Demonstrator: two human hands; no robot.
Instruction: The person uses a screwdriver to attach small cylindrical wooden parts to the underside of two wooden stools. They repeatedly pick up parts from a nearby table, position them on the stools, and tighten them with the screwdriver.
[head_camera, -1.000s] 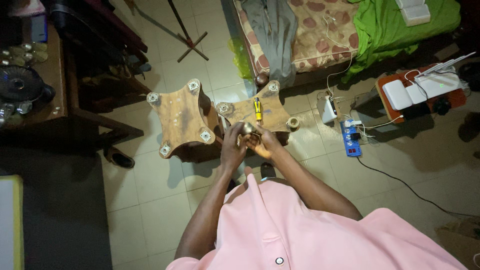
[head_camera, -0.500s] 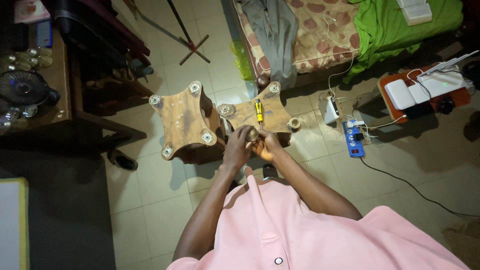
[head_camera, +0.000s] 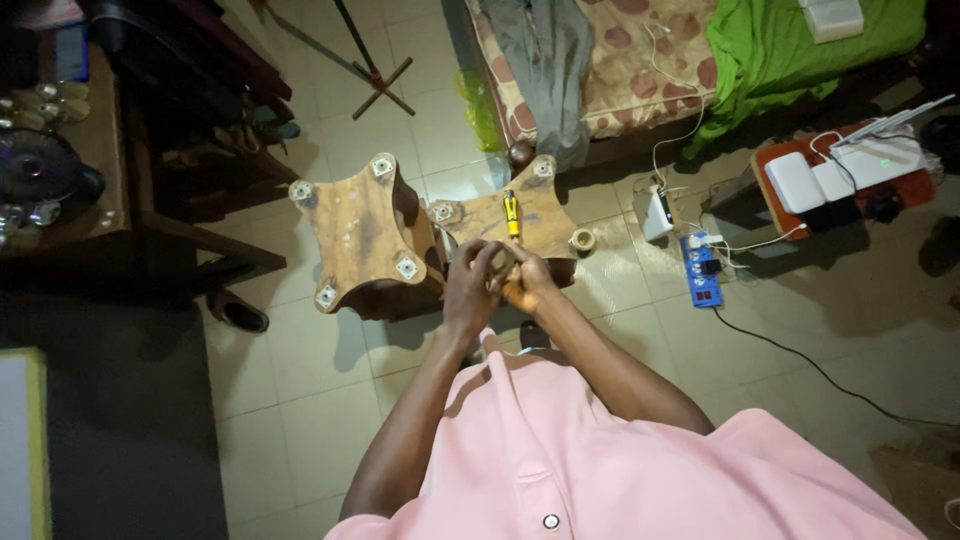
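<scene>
Head view, looking straight down: both hands meet at the frame's centre over the near corner of an upturned wooden stool (head_camera: 515, 235). The left hand (head_camera: 472, 285) and the right hand (head_camera: 528, 283) are curled together around a small pale round piece (head_camera: 501, 262), seemingly a foot cap like those on the other corners; how tightly each grips cannot be told. The step in hand appears to be fitting or working this piece at that corner, and the next move would call for a steady hold and square alignment. A yellow-handled screwdriver (head_camera: 512, 212) lies on the stool just above the hands, and a loose round cap (head_camera: 582, 240) rests to the right. A second upturned stool (head_camera: 362, 235) stands left of centre. The fingers hide the corner itself, and dim light blurs fine detail.
</scene>
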